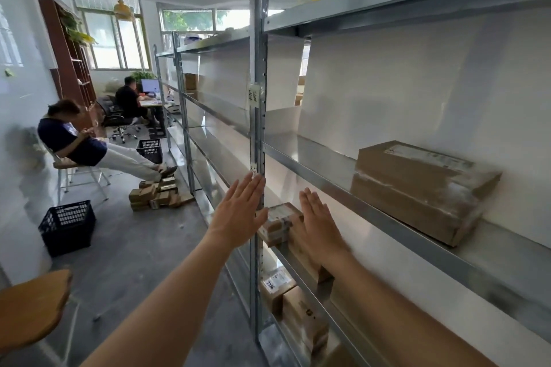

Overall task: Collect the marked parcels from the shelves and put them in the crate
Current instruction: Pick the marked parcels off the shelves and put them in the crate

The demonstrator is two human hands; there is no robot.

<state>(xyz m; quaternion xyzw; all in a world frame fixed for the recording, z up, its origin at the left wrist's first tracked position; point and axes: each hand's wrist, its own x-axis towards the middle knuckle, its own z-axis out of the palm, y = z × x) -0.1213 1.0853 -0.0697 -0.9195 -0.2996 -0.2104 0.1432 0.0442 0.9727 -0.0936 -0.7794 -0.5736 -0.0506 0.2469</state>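
My left hand [240,211] is stretched out flat with straight fingers, level with the steel upright [257,128] of the shelving. My right hand [317,225] is also flat, reaching into the shelf bay just right of that upright. Between the two hands sits a small brown parcel [278,222] wrapped in tape, at the front edge of the lower shelf; my right hand touches its right side, and my left hand is close to its left end. A large brown parcel [417,188] lies on the shelf above, to the right. A black plastic crate [68,226] stands on the floor at the left.
More brown parcels [301,313] lie on the shelf below my arms. A second black crate [150,149] and a pile of small boxes [156,192] sit on the floor further back. A seated person [80,140] stretches legs across the aisle. A wooden stool [29,304] stands at lower left.
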